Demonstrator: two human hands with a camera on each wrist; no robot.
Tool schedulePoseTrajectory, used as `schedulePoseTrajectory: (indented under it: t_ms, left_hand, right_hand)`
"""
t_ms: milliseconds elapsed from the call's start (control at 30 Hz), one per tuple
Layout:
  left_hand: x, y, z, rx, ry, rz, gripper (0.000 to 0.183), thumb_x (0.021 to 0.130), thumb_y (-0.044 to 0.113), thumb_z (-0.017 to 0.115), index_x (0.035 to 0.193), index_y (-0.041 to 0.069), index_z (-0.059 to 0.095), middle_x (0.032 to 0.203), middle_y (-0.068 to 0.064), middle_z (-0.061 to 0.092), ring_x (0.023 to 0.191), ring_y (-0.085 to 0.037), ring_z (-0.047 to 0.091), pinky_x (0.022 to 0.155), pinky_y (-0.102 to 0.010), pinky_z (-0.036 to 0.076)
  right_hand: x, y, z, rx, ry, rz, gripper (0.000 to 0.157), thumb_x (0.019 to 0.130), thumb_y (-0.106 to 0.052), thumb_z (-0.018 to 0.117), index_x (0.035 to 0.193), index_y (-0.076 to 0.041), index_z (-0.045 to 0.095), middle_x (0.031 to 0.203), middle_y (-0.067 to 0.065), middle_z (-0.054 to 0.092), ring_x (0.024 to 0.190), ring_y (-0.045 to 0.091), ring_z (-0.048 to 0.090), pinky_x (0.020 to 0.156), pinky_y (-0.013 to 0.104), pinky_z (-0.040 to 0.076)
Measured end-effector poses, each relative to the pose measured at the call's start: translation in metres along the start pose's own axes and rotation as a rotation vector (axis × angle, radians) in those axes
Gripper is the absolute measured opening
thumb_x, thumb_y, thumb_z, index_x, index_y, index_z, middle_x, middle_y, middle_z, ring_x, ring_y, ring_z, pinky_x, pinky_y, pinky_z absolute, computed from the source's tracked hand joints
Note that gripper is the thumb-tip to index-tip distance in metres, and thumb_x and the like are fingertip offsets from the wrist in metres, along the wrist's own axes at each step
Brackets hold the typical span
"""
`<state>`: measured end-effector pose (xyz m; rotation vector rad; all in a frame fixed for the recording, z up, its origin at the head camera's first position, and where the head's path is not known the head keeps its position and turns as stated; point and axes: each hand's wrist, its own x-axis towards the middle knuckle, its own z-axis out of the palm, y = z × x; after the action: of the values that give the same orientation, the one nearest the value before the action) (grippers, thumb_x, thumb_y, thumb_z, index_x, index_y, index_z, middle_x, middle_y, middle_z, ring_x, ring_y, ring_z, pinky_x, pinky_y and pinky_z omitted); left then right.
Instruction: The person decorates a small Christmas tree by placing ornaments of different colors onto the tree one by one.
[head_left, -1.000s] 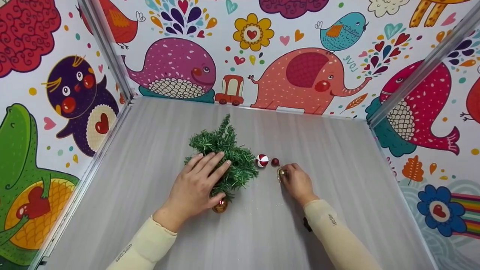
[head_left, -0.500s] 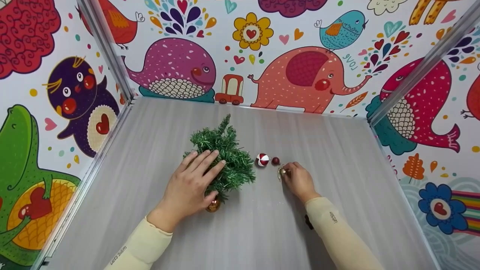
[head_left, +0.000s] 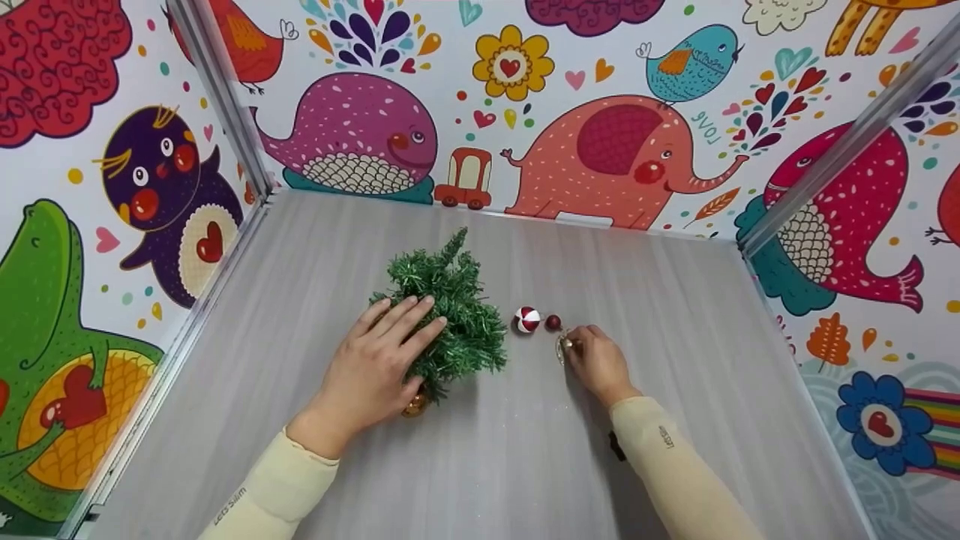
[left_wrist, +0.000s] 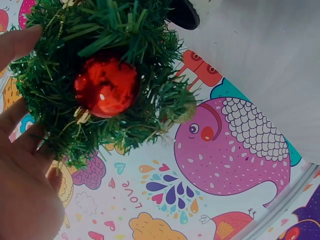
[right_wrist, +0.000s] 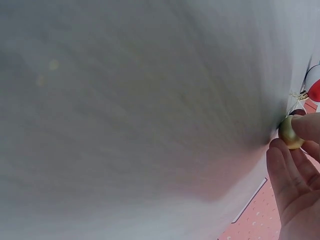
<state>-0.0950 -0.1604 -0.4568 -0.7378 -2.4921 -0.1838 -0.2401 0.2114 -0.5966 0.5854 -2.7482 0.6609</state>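
Observation:
A small green artificial Christmas tree (head_left: 465, 330) stands on the grey tabletop, and my left hand (head_left: 364, 371) rests against its left side. The fingers are spread and fairly straight, their tips touching the branches. A shiny copper-orange ball ornament (head_left: 414, 406) shows below the left thumb. In the left wrist view a shiny red ball ornament (left_wrist: 107, 87) and a glittery gold ball (left_wrist: 182, 107) hang among the branches. To the right of the tree, my right hand (head_left: 602, 365) pinches a small gold ball ornament (right_wrist: 290, 134) between thumb and fingers, close to the tabletop. A gold loop (head_left: 559, 349) shows beside it.
A red-and-white ball ornament (head_left: 527, 320) and a small dark red ball (head_left: 553, 322) lie between the tree and the right hand. Walls printed with cartoon animals enclose the grey tabletop (head_left: 480, 480), with metal rails (head_left: 225, 97) at the corners.
My left hand has shifted slightly left and the tree has turned a little with it, carrying the copper-orange ball leftward. My right hand stays nearly in place, still pinching the gold ball.

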Motion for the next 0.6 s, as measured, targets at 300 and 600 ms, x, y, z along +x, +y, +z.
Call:
schedulePoseTrajectory:
  t_ms: [300,600]
  left_hand:
    - [-0.0003,-0.0019,-0.0024,-0.02,-0.006,-0.017,0.08,0.067,0.017,0.086,0.141,0.012,0.056,0.152,-0.012,0.044,0.138,-0.032,0.042,0.115,-0.049,0.026]
    - [-0.0025,-0.0058,0.0001,-0.04,0.003,-0.022,0.076,0.069,0.007,0.079,0.141,0.012,0.056,0.152,-0.011,0.044,0.139,-0.031,0.042,0.114,-0.049,0.028]
  right_hand:
    - [-0.0011,0.0027,0.0028,0.006,0.02,-0.014,0.015,0.082,-0.002,0.077,0.095,-0.004,0.069,0.093,0.009,0.066,0.084,0.028,0.068,0.075,0.044,0.056]
    - [-0.0023,0.003,0.0025,-0.007,0.024,0.0,0.015,0.082,-0.003,0.077,0.095,-0.005,0.069,0.095,0.008,0.068,0.085,0.027,0.068,0.076,0.045,0.055]
